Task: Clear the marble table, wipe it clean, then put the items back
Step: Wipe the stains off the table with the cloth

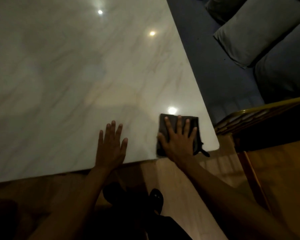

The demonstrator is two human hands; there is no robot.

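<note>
Five straight, spread fingers of the right hand point(177, 141) lie flat on one dark folded cloth point(194, 123), pressing it against the marble table point(68, 75); nothing is curled or pinched, the palm simply bears down on the fabric. The cloth sits at the near right corner of the tabletop, its near edge at the table's front edge, and a small dark tag or loop of it hangs just past that edge beside the wrist. To its left, apart from the cloth, the left hand point(111, 146) rests palm-down on the bare stone, its fingers straight and close together, its thumb out to the side, holding nothing; its heel is at the table's front edge. Two bare forearms run back from the hands toward the camera. The one table is white with faint grey veining, glossy, and shows three bright round reflections of lamps point(152, 33) along a diagonal. Below the front edge is a wooden floor point(180, 187), and on it one dark foot or shoe point(156, 199) shows between the arms; a second dark shape beside it is too dim to name. Beyond the table's right edge stands a grey-blue sofa point(284, 80) bearing one pale cushion point(260, 32), with a darker one partly in view at the top. One gold-coloured metal frame point(260, 110) slants near the table's right corner.
</note>
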